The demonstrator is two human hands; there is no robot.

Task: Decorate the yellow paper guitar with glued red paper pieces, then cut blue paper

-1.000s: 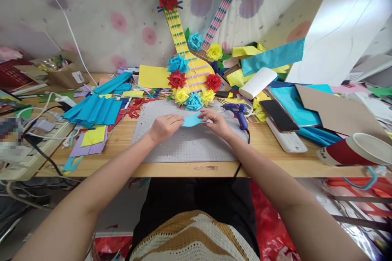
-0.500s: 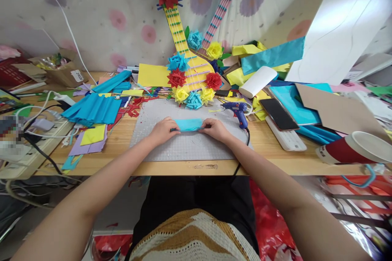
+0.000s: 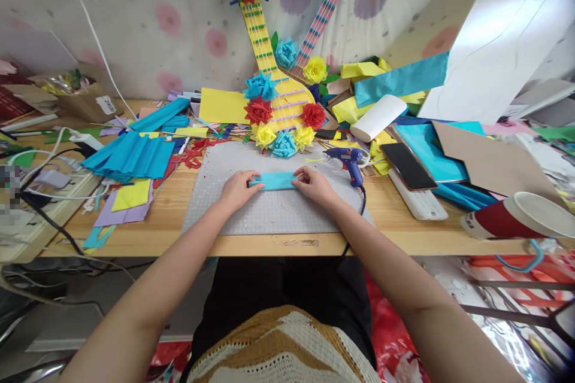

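Note:
A strip of light-blue crepe paper stretches level between my hands, low over the grey cutting mat. My left hand grips its left end, fingers curled and thumb along the near edge. At the right end, my right hand pinches the strip between thumb and fingers. Just beyond the mat's far side stands a yellow paper guitar dressed with red, blue and yellow paper flowers. A blue glue gun lies on the mat to the right of my right hand.
Pleated blue crepe paper and a power strip lie on the left. To the right are a black phone, a white device, cardboard and a tilted red-and-white paper cup near the table edge.
The blue strip looks narrower and flatter than before, with its fold edges now showing. Both hands keep their hold at its ends; the fingers have shifted slightly. The view has tilted a little.

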